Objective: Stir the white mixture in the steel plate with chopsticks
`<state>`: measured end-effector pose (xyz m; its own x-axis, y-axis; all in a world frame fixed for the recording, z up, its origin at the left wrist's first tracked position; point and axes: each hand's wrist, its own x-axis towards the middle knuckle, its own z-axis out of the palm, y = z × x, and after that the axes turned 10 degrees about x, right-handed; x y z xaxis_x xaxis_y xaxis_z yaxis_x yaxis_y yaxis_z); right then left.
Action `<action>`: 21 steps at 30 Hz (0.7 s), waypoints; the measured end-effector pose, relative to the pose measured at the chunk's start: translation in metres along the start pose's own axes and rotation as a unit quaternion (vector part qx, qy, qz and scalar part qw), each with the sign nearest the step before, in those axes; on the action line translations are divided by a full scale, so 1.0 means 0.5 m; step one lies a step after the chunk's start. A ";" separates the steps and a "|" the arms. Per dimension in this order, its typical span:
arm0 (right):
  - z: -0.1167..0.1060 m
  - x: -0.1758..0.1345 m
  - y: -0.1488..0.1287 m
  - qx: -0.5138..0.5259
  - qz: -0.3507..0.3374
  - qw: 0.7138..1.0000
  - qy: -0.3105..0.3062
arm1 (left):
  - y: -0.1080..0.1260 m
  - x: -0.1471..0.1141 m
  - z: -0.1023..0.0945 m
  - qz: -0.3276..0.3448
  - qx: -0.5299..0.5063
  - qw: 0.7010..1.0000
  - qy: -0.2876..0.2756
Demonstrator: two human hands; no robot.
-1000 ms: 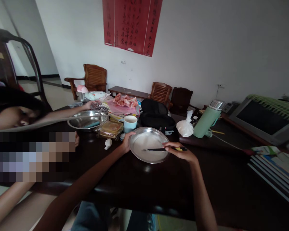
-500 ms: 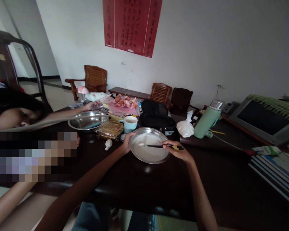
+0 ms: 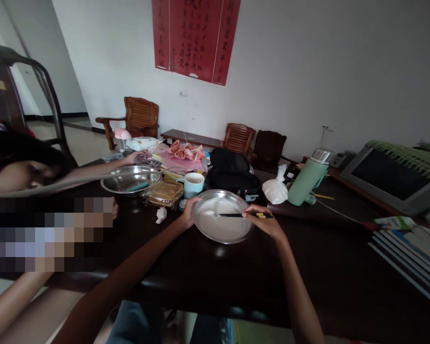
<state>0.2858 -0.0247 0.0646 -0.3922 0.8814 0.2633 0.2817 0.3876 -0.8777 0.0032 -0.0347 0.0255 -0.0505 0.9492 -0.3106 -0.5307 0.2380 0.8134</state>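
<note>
The left hand (image 3: pixel 189 213) is curled around the near-left edge of the bowl (image 3: pixel 220 240), thumb at the rim; its other fingers are mostly hidden. The right hand (image 3: pixel 261 220), at the opposite side of the bowl, is closed in a pinch on the chopsticks (image 3: pixel 230 215), which are dark with yellow bands near the upper end. From this hand they slant across the bowl, tips at the white liquid (image 3: pixel 220 228); how deep they go cannot be told. The bowl sits between the two hands, over the dark bench (image 3: pixel 208 274).

Just beyond the left hand stands a pale blue cup (image 3: pixel 194 186). Left of that hand are a wrapped box (image 3: pixel 165 192) and, nearer, a crumpled tissue (image 3: pixel 161 215); farther left is a metal basin (image 3: pixel 106 185) with a blue thing in it. Another person's arm (image 3: pixel 102 168) reaches past the basin.

Beyond the right hand lie a black case (image 3: pixel 232 180) and a tied bag (image 3: pixel 275 191) of something white. A green flask (image 3: pixel 307 184) stands to the right of the bag, and well to that hand's right are stacked books (image 3: pixel 403 263).
</note>
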 end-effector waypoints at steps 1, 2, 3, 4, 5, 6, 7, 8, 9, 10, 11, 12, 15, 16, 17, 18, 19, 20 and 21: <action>-0.016 -0.001 0.003 -0.005 0.009 1.000 0.029 | -0.003 0.004 -0.004 0.002 0.000 1.000 -0.003; -0.036 -0.005 0.006 -0.012 0.019 0.998 0.053 | -0.006 0.008 -0.007 0.002 -0.001 1.000 -0.005; -0.058 -0.010 0.008 -0.018 0.026 0.997 0.068 | -0.008 0.012 -0.010 0.003 -0.003 1.000 -0.007; -0.077 -0.016 0.007 -0.025 0.030 0.997 0.070 | -0.010 0.015 -0.012 0.003 -0.005 1.000 -0.009; -0.090 -0.021 0.005 -0.030 0.030 0.997 0.057 | -0.012 0.018 -0.014 0.003 -0.007 1.000 -0.012; -0.095 -0.025 0.002 -0.030 0.030 0.999 0.034 | -0.012 0.019 -0.014 0.002 -0.009 1.000 -0.013; -0.090 -0.027 -0.001 -0.026 0.030 0.999 0.007 | -0.012 0.019 -0.014 0.000 -0.011 1.000 -0.013; -0.077 -0.026 -0.004 -0.017 0.030 0.999 -0.019 | -0.011 0.019 -0.013 0.000 -0.012 1.000 -0.013; -0.057 -0.022 -0.006 -0.006 0.029 0.999 -0.040 | -0.010 0.018 -0.012 -0.001 -0.014 1.000 -0.011; -0.034 -0.017 -0.007 0.005 0.026 0.998 -0.052 | -0.009 0.017 -0.010 -0.001 -0.015 1.000 -0.010; -0.011 -0.010 -0.006 0.014 0.022 0.998 -0.052 | -0.008 0.015 -0.009 -0.003 -0.014 1.000 -0.008; 0.006 -0.002 -0.004 0.021 0.018 0.999 -0.041 | -0.006 0.013 -0.007 -0.004 -0.013 1.000 -0.007; 0.007 0.010 0.009 0.012 0.022 0.999 0.027 | -0.004 0.008 -0.005 -0.006 -0.006 1.000 -0.004; -0.010 0.008 0.013 0.003 0.029 0.998 0.050 | -0.004 0.007 -0.005 -0.005 -0.004 1.000 -0.003; -0.032 0.004 0.016 -0.008 0.035 0.997 0.066 | -0.004 0.007 -0.005 -0.003 -0.003 1.000 -0.001; -0.054 -0.003 0.016 -0.018 0.037 0.997 0.072 | -0.005 0.007 -0.006 -0.001 -0.003 1.000 0.000; -0.073 -0.010 0.014 -0.025 0.037 0.997 0.068 | -0.006 0.008 -0.007 -0.001 -0.004 1.000 0.001; -0.086 -0.017 0.011 -0.026 0.033 0.998 0.053 | -0.006 0.008 -0.008 -0.001 -0.004 1.000 0.002; -0.091 -0.022 0.006 -0.022 0.028 0.999 0.029 | -0.007 0.009 -0.009 -0.001 -0.004 1.000 0.004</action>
<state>0.3306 -0.0210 0.0771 -0.3241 0.9158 0.2371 0.3411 0.3469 -0.8737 0.0010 -0.0320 0.0191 -0.0550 0.9470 -0.3164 -0.5376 0.2389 0.8087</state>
